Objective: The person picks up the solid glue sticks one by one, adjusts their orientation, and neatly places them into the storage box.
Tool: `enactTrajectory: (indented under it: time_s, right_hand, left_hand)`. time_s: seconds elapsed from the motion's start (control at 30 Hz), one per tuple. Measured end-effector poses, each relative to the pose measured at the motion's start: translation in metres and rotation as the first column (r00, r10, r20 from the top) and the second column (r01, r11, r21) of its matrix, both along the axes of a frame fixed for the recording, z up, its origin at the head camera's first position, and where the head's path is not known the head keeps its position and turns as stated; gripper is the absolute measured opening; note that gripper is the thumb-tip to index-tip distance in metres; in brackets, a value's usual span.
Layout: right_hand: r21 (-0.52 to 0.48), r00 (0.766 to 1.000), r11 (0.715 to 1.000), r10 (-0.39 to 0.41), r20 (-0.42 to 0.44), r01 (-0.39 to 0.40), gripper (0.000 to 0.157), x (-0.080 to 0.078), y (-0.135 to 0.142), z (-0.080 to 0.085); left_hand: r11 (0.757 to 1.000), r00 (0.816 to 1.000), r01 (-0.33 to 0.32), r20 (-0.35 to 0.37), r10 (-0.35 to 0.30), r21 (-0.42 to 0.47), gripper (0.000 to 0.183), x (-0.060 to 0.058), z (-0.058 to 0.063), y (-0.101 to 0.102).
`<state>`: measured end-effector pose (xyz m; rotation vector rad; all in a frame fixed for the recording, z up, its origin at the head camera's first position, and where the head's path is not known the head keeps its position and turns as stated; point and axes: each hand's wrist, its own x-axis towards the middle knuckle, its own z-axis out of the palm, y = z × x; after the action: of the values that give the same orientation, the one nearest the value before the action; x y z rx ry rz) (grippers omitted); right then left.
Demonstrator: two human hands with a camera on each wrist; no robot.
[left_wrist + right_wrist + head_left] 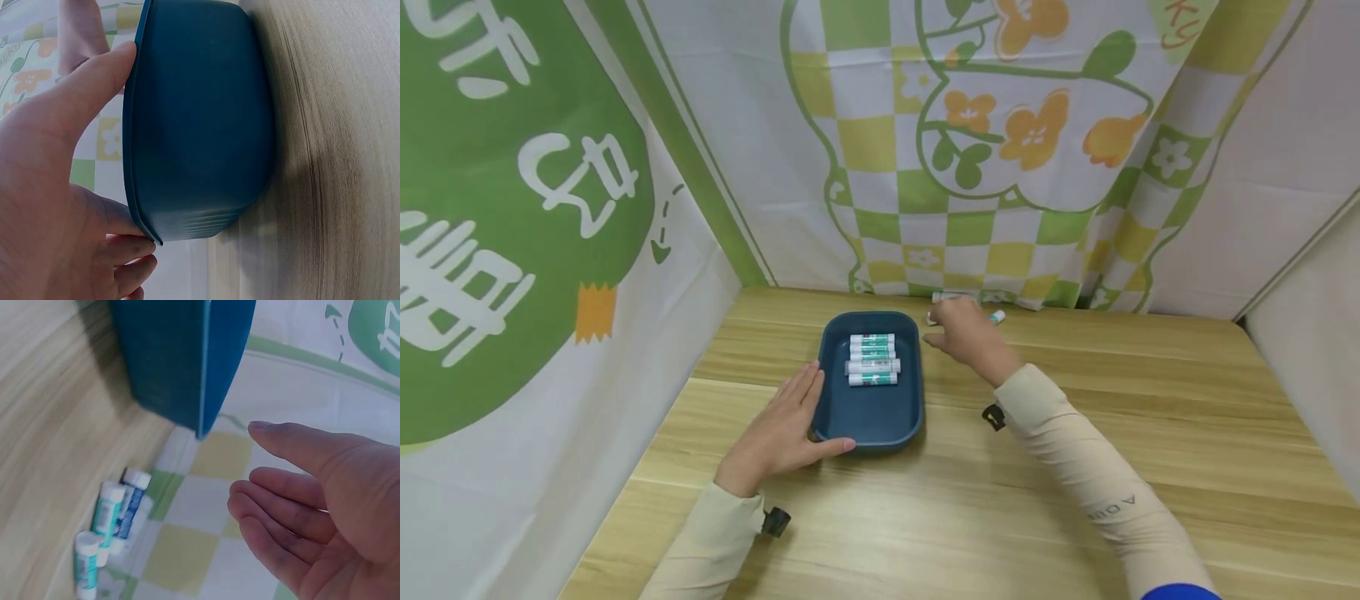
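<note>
My left hand (778, 437) rests against a dark blue rectangular tray (877, 427), fingers straight along its left rim and thumb at its near rim. In the left wrist view the thumb (103, 81) and fingers touch the rim. Several small white tubes with green labels (872, 379) lie side by side in the tray. Beyond its right side, my right hand (970, 333) hovers over loose tubes near the back edge, partly covering them. From the right wrist, its fingers look loosely bent around nothing, while two teal-labelled tubes (107, 512) and a dark-blue-labelled tube (131, 503) stand apart from it.
The wooden table (1075, 467) meets a patterned curtain (940, 208) at the back. White and green cloth (550, 250) hangs along the left side, with pale cloth (1307, 333) at the right. A black wrist strap piece (994, 417) hangs below the right sleeve.
</note>
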<state>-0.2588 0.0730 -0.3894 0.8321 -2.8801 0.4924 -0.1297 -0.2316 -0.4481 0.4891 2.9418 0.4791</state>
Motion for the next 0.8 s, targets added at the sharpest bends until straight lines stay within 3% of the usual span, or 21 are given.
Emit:
enactTrajectory:
  time_s: [0.3,0.53,0.7,0.8]
  right_hand:
    - [-0.065,0.993,0.991,-0.111,0.05,0.114,0.029,-0.007,0.033,-0.013]
    - [-0.116,0.991,0.985,-0.131,-0.012,0.129,0.029,-0.015,0.061,-0.028]
    - [-0.11,0.98,0.975,-0.187,0.069,0.194,0.025,-0.018,0.073,-0.035]
    - [-0.117,0.969,0.965,-0.224,0.104,0.236,0.03,-0.021,0.075,-0.04]
  left_hand:
    - [1.0,1.0,-0.001,0.006,0.001,-0.004,0.125,-0.001,0.0,0.0]
    - [1.0,1.0,-0.002,0.008,0.002,0.006,0.125,-0.001,-0.003,0.0]
    - [1.0,1.0,-0.006,0.002,0.006,0.011,0.125,-0.001,-0.003,0.0]
    - [1.0,1.0,-0.003,0.001,0.003,0.012,0.125,-0.001,-0.004,0.0]
